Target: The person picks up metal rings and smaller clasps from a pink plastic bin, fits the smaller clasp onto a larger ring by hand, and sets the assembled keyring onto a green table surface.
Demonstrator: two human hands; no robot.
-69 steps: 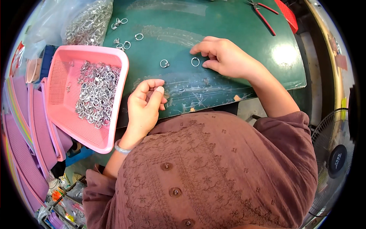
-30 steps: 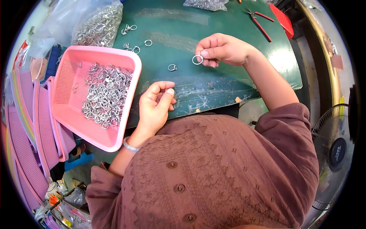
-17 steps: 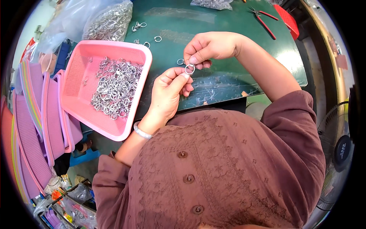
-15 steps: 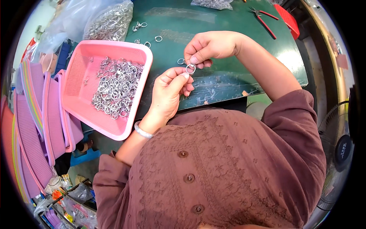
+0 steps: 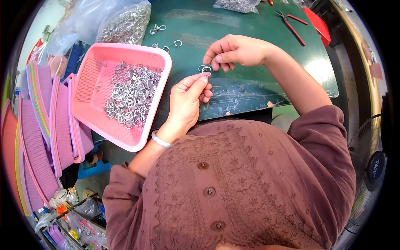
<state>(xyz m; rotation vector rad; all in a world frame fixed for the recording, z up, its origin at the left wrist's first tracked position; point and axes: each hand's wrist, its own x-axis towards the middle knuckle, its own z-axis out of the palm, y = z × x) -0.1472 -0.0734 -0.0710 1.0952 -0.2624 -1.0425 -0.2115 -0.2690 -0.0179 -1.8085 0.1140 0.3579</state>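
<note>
My left hand [image 5: 187, 96] pinches a small silver-coloured metal ring [image 5: 206, 72] upright between thumb and forefinger. A pale bangle [image 5: 161, 140] circles that wrist. My right hand [image 5: 241, 51] hovers just beyond the ring, apart from it, with loosely bent fingers and nothing visible in them. Another ring [image 5: 201, 67] lies on the green table behind the held one and partly overlaps it in view. To the left, a pink plastic basket [image 5: 167, 68] holds a heap of similar metal rings [image 5: 132, 93].
Several loose rings [image 5: 158, 28] lie beyond the basket, near a clear bag of rings [image 5: 126, 26]. Red-handled pliers [image 5: 295, 29] rest at the far right beside a red tray [image 5: 317, 26]. Stacked pink and purple baskets [image 5: 39, 137] stand left; a fan [image 5: 375, 166] stands right.
My right hand has drawn back slightly from the ring, and its fingers no longer touch it. My left hand keeps its pinch. The whole view has shifted slightly.
</note>
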